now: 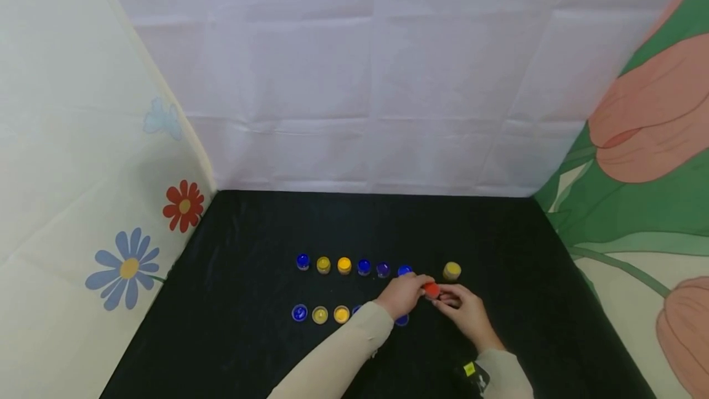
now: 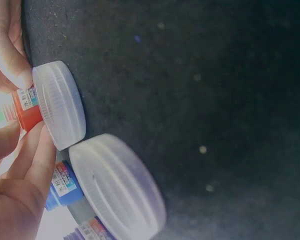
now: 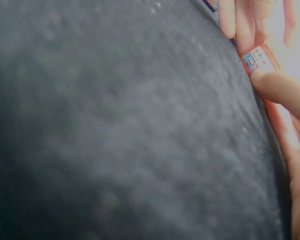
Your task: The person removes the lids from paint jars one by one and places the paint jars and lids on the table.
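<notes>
A small red paint jar (image 1: 432,290) is between my two hands, near the right end of a row of paint jars. My left hand (image 1: 403,294) holds it from the left. From the other side my right hand (image 1: 466,314) pinches it, the thumb across its white label in the right wrist view. The threaded neck of the red jar (image 2: 27,112) shows uncapped in the left wrist view. Close beside it is a translucent lid (image 2: 62,105). A blue jar (image 1: 405,270) stands just behind my left hand, and a dull yellow jar (image 1: 452,271) is beyond my right fingers.
Blue, yellow and dark purple jars (image 1: 383,270) continue the back row leftward. A nearer row holds round paint-stained lids (image 1: 319,314), partly hidden by my left arm. All rest on a black cloth (image 1: 249,350). A white sheet (image 1: 365,79) hangs behind, with patterned cloths at both sides.
</notes>
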The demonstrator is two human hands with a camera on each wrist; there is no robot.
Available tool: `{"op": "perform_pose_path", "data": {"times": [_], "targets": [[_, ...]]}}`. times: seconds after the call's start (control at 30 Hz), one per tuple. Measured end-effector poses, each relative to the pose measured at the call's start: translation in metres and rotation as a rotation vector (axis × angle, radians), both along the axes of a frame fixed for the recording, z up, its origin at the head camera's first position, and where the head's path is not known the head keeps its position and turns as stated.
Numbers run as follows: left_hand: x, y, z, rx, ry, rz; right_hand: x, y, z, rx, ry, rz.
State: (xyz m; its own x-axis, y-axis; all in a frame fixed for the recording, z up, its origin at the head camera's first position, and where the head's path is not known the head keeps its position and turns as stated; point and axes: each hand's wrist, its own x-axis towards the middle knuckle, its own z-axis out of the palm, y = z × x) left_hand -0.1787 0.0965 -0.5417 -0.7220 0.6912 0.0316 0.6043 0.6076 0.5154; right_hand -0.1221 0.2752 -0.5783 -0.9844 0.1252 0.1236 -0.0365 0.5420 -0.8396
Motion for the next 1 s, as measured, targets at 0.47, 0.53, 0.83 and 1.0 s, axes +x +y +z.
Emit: {"op": "perform_pose_path", "data": {"times": [0.47,0.53,0.83,1.0], "targets": [[-0.0011,0.0015,0.0005,-0.004,-0.049,0.026,0.0009,-0.0022,-0.0047,0.037,0.029,-0.029],[-0.0009,0.003,0.0003,-0.008,-0.05,0.04,0.0008,-0.0023,-0.0053,0.034,0.032,-0.027],[-0.0014,0.0025,-0.0015,-0.015,-0.067,0.027,0.0008,-0.0029,-0.007,0.046,0.054,-0.03],[-0.0016,-0.0008,-0.0025,-0.002,-0.046,-0.012,0.0013,-0.003,-0.0056,0.051,0.067,-0.026]]}}
